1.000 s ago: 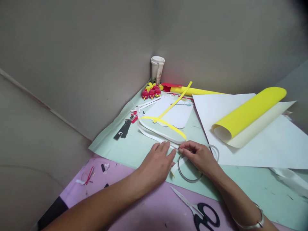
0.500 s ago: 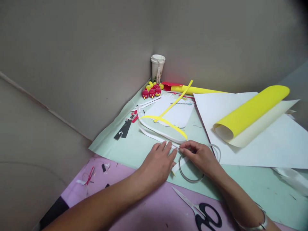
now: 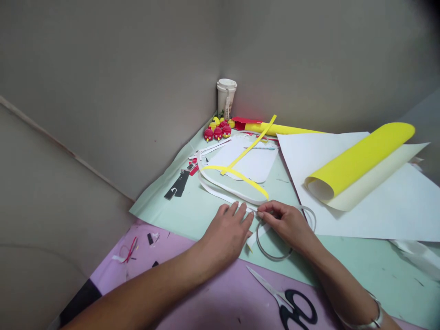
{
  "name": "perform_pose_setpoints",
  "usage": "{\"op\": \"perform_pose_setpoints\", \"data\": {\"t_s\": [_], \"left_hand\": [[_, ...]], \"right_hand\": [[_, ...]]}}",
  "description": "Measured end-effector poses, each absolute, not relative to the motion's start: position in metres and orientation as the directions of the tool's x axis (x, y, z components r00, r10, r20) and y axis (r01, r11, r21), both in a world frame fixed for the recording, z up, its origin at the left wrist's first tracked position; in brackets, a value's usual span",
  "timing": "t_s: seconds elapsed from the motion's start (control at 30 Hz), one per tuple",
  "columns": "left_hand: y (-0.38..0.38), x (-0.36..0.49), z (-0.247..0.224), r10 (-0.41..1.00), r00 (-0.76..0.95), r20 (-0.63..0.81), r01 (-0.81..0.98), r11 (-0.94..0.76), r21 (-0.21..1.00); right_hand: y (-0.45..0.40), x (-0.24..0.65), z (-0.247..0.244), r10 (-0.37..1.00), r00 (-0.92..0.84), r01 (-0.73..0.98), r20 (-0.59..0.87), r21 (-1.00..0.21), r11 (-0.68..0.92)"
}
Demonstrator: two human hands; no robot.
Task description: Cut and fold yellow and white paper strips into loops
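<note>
A long paper strip [image 3: 237,185], yellow on one face and white on the other, curls in a loop beyond my hands. My left hand [image 3: 227,231] lies with fingers spread over a white stretch of strip, pressing it to the green sheet. Beside it, my right hand [image 3: 288,224] pinches thumb and forefinger together at the strip, close to the left fingertips; the pinched bit is mostly hidden. A thin grey loop [image 3: 271,257] lies under my right hand. A strip end [image 3: 253,243] pokes out between the hands. Scissors [image 3: 282,295] with black handles rest nearer me.
A rolled yellow sheet [image 3: 360,160] lies on large white paper [image 3: 388,211] at right. Small red and yellow paper pieces [image 3: 217,133] sit by a lidded cup [image 3: 226,97] in the corner. Black scraps [image 3: 178,184] lie left. Grey walls [image 3: 137,68] enclose the back.
Both hands stay almost in place at the strip. The whole view has shifted very slightly; nothing has been taken up or let go.
</note>
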State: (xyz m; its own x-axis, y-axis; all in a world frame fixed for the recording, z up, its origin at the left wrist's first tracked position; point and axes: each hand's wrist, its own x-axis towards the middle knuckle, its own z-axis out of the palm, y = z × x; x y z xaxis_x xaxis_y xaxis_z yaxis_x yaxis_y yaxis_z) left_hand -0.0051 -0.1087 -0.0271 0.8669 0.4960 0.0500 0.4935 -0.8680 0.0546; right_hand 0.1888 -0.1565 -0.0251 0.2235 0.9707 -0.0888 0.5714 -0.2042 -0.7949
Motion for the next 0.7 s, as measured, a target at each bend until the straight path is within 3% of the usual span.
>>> {"op": "perform_pose_setpoints", "data": {"t_s": [0.7], "left_hand": [[-0.1078,-0.0034,-0.0256,0.515,0.856,0.037,0.515,-0.857,0.027]], "right_hand": [[-0.1572,0.1938,-0.0203,0.976,0.199,0.611,-0.082,-0.769,-0.19]]}}
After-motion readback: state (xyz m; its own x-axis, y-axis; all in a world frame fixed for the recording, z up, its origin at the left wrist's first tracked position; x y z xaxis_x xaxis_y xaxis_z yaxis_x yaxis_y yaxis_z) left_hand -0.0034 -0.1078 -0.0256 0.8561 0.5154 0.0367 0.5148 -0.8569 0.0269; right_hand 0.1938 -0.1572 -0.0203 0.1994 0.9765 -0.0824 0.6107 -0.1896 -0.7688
